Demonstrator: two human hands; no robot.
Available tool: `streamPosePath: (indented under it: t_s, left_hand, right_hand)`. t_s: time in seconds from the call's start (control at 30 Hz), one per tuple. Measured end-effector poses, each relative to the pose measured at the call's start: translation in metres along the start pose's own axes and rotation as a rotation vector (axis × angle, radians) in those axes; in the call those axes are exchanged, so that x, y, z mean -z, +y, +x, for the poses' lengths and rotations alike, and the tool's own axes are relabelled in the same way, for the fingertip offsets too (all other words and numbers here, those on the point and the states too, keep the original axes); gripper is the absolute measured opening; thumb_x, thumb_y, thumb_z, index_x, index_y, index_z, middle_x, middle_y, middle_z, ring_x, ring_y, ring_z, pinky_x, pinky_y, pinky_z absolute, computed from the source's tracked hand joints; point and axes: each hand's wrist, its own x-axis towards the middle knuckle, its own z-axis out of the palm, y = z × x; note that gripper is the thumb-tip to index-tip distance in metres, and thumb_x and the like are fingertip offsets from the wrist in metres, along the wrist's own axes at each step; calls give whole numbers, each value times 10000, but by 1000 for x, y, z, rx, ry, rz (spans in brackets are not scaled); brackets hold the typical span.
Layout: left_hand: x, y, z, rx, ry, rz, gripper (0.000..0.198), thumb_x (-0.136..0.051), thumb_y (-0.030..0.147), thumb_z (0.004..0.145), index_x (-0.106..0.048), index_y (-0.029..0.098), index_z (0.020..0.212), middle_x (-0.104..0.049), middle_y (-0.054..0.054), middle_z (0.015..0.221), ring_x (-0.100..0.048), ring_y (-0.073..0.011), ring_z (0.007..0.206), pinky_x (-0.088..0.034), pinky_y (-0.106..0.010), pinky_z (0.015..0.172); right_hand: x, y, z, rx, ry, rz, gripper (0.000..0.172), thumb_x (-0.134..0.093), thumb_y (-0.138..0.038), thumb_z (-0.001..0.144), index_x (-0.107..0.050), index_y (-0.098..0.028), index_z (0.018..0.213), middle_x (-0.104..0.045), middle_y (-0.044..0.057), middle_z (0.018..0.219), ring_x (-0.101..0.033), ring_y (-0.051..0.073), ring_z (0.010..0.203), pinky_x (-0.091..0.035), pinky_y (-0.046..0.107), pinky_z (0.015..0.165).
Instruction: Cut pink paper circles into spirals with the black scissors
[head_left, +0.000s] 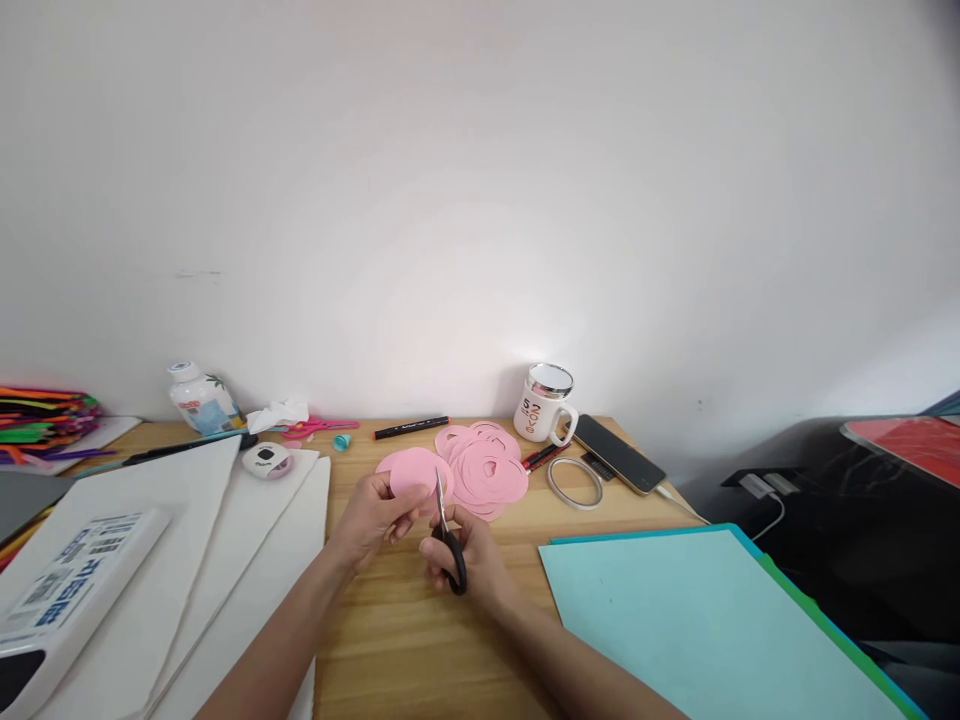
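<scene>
My left hand (376, 515) pinches a pink paper circle (412, 471) near its lower edge, over the wooden table. In my right hand (471, 560) is a pair of scissors (449, 553) with black handles, its metal blades pointing up at the right edge of the circle. Whether the blades are parted is too small to tell. Just behind my right hand lies a loose pile of pink paper cut-outs (490, 480), round and layered. A part of the pile is hidden by the held circle and my right hand.
A lidded white mug (545, 405), a silver ring (574, 484) and a charging phone (616, 453) are at the back right. Light blue sheets (675, 620) lie front right, white sheets (247, 590) at left. A black marker (411, 428) and pink scissors (321, 427) lie near the wall.
</scene>
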Motion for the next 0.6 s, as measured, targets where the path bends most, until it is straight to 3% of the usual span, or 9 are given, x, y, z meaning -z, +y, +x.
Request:
streamPosePath:
  t_s: [0.2,0.6]
  left_hand:
    - [-1,0,-1,59,-21,77,281,-720,342,601,-531,148,526,-471,62,355,-339,-42,303,-202,-169,307]
    - [0,0,-1,31,-24,80,329,-692,413,622,-499,162,535,-468,61,356,-320,-42,291,-191,-180,322]
  right_hand:
    - [3,-8,0,84,13,35,439,-794,-387,575,-480,-193,813,-525,-64,575,-382,69,464,-274,190,452]
    - [4,-4,1,56,29,7,438,-779,-424,581,-496,-189,817,-474,-82,500,-372,71,410,-295,195,424]
